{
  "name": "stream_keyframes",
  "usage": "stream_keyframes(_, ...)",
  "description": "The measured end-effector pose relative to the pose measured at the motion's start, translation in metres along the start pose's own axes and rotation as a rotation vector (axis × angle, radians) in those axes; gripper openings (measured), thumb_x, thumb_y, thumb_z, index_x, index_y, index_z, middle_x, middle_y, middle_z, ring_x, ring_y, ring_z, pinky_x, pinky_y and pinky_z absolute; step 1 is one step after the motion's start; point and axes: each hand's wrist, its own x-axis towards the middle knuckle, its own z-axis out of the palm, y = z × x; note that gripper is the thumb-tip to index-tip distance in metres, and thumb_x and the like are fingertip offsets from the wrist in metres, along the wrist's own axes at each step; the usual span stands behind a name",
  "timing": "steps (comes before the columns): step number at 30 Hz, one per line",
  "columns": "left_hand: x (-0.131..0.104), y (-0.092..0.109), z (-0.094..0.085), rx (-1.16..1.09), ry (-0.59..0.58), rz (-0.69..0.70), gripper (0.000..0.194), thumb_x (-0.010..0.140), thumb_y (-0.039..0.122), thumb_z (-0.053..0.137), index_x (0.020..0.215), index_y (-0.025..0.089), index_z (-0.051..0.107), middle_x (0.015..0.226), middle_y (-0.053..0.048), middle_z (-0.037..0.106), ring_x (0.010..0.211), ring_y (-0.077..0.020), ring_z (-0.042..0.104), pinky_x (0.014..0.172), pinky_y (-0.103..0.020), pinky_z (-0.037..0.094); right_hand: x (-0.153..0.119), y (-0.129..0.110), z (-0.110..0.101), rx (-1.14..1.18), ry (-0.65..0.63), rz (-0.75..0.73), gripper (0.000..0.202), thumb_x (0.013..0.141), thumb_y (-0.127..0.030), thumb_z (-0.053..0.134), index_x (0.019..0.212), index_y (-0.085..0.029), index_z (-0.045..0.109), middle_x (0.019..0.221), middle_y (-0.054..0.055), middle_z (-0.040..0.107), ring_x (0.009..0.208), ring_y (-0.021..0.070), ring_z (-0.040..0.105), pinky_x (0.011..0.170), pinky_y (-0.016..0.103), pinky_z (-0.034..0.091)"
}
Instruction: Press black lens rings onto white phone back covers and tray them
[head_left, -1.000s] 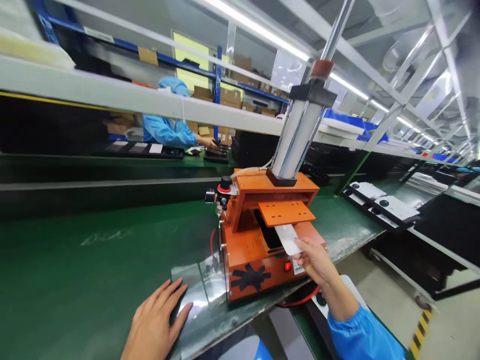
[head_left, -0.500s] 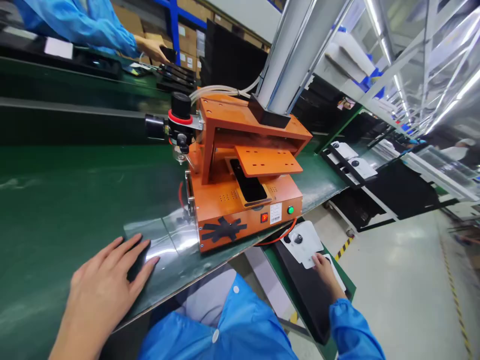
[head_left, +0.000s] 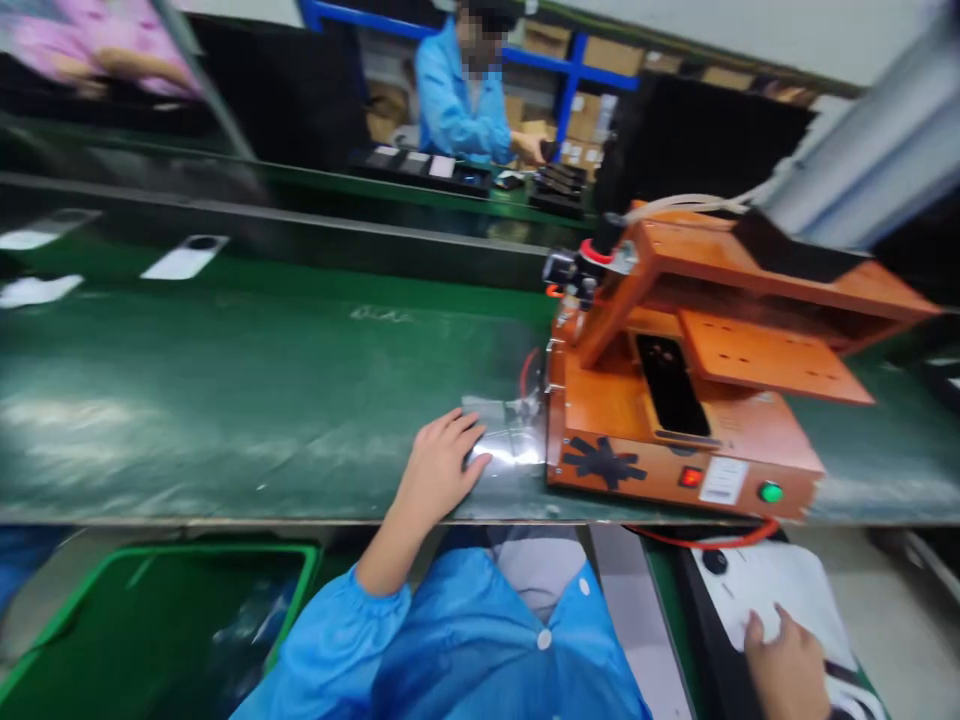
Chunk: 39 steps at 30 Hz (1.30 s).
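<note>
My left hand (head_left: 437, 472) lies flat, fingers spread, on a clear plastic film (head_left: 504, 448) on the green belt (head_left: 247, 390), just left of an orange press machine (head_left: 675, 400). A black phone (head_left: 670, 385) sits in the machine's tray under its orange plate (head_left: 765, 358). My right hand (head_left: 789, 672) is low at the right, resting on a white sheet (head_left: 780, 590) that lies on a black tray below the belt's edge. It grips nothing that I can see.
A green bin (head_left: 150, 620) stands under the belt at the lower left. White sheets (head_left: 184, 258) lie on the far belt. A person in a blue coat (head_left: 465, 95) works at black trays (head_left: 559, 185) across the line.
The view has swung left and down. My right hand went from the machine's tray with a white sheet to the low tray. My left hand stayed on the film.
</note>
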Motion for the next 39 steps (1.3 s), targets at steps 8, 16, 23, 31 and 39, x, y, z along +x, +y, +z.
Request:
stream_keyframes(8,0.000,-0.004,0.002,-0.141,0.072,-0.086,0.046,0.094,0.040,0.071,0.137,0.024,0.063,0.139,-0.008,0.068,0.136,-0.0307,0.054,0.113,-0.051,0.043,0.017,-0.247,-0.008,0.573,-0.321,-0.745,0.023,0.098,-0.017,0.058,0.117,-0.024,0.069,0.101,0.007,0.072,0.090,0.0204,0.071,0.081,0.032,0.061)
stream_keyframes(16,0.008,-0.009,0.002,-0.266,0.086,-0.115,0.024,0.090,0.031,0.078,0.112,0.025,0.074,0.127,-0.005,0.073,0.128,-0.0282,0.057,0.107,-0.049,0.044,0.096,-0.442,-0.032,0.326,-0.330,-1.018,0.020,0.106,-0.020,0.051,0.099,-0.018,0.070,0.090,0.005,0.067,0.084,0.0205,0.061,0.074,0.034,0.046)
stream_keyframes(23,0.014,-0.014,0.004,-0.294,0.081,-0.146,0.004,0.091,0.027,0.075,0.090,0.029,0.079,0.119,0.001,0.077,0.125,-0.0253,0.059,0.106,-0.047,0.045,0.116,-0.474,0.000,0.096,-0.243,-1.112,0.017,0.105,-0.017,0.053,0.100,-0.018,0.069,0.089,0.005,0.064,0.084,0.0222,0.057,0.075,0.036,0.037)
stream_keyframes(31,0.014,-0.012,0.001,-0.274,0.036,-0.133,0.015,0.093,0.032,0.071,0.105,0.032,0.080,0.127,-0.002,0.074,0.131,-0.0270,0.054,0.110,-0.051,0.042,0.114,-0.466,0.004,0.073,-0.164,-1.211,0.020,0.103,-0.011,0.048,0.098,-0.016,0.067,0.093,0.009,0.063,0.087,0.0247,0.053,0.074,0.038,0.037)
stream_keyframes(39,0.013,0.004,-0.007,-0.106,-0.037,-0.021,0.082,0.084,0.074,0.066,0.151,0.029,0.052,0.161,-0.008,0.049,0.146,-0.0326,0.042,0.126,-0.057,0.024,0.095,-0.420,-0.007,0.353,0.094,-1.019,0.011,0.098,-0.018,0.056,0.108,-0.020,0.061,0.103,0.013,0.069,0.085,0.0269,0.061,0.075,0.041,0.046)
